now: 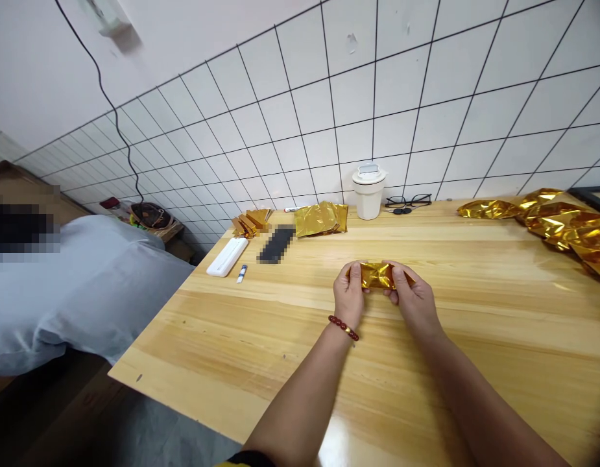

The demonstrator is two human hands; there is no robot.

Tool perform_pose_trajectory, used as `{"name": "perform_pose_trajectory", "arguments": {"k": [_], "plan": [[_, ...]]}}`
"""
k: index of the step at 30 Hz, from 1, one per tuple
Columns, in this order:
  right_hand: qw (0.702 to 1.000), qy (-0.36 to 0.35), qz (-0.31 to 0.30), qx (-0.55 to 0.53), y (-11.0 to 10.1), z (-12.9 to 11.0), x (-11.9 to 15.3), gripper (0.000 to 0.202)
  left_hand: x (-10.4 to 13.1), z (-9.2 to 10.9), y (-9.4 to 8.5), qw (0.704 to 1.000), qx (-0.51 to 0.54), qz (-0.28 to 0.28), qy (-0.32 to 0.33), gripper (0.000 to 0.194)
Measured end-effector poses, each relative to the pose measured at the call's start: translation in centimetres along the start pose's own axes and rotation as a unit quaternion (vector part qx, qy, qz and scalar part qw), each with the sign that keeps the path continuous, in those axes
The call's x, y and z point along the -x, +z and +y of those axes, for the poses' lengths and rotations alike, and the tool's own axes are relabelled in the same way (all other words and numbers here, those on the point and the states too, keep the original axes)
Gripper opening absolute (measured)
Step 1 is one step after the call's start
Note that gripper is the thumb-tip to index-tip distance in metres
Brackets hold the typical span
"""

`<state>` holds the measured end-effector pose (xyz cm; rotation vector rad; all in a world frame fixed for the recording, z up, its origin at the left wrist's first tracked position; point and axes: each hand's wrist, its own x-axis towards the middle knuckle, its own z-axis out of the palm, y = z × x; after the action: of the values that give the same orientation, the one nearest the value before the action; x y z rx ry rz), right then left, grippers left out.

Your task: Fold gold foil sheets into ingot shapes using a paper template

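Both of my hands hold one small piece of shiny gold foil (377,275) just above the wooden table. My left hand (349,285), with a red bead bracelet at the wrist, pinches the foil's left end. At its right end, the thumb and fingers of my right hand (412,290) are closed on it. The foil is stretched between them and looks creased. Farther back lie a stack of flat gold foil sheets (319,219) and a pile of narrow gold strips (251,224).
On the table (207,337) are a white box (228,257), a small tube (242,274), a blurred black object (277,244), a white lidded cup (368,194) and glasses (409,202). Crumpled gold foil (557,224) lies right. A person in grey (85,285) is at left.
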<state>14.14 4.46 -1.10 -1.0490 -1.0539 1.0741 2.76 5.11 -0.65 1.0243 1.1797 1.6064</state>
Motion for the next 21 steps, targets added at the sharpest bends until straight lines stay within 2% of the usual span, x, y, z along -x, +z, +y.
{"name": "perform_pose_trajectory", "arguments": {"k": [8, 14, 21], "plan": [[0.999, -0.006, 0.010, 0.039, 0.03, -0.45, -0.09, 0.046, -0.01, -0.16, 0.04, 0.998, 0.039, -0.050, -0.006, 0.041], [0.999, 0.000, 0.010, 0.045, 0.14, -0.57, 0.02, 0.045, 0.03, -0.19, 0.04, 1.000, 0.022, -0.013, -0.005, 0.042], [0.999, -0.002, 0.029, 0.031, 0.14, -0.14, -0.11, 0.045, 0.17, -0.20, 0.05, 1.000, -0.009, -0.005, 0.001, 0.043]]}}
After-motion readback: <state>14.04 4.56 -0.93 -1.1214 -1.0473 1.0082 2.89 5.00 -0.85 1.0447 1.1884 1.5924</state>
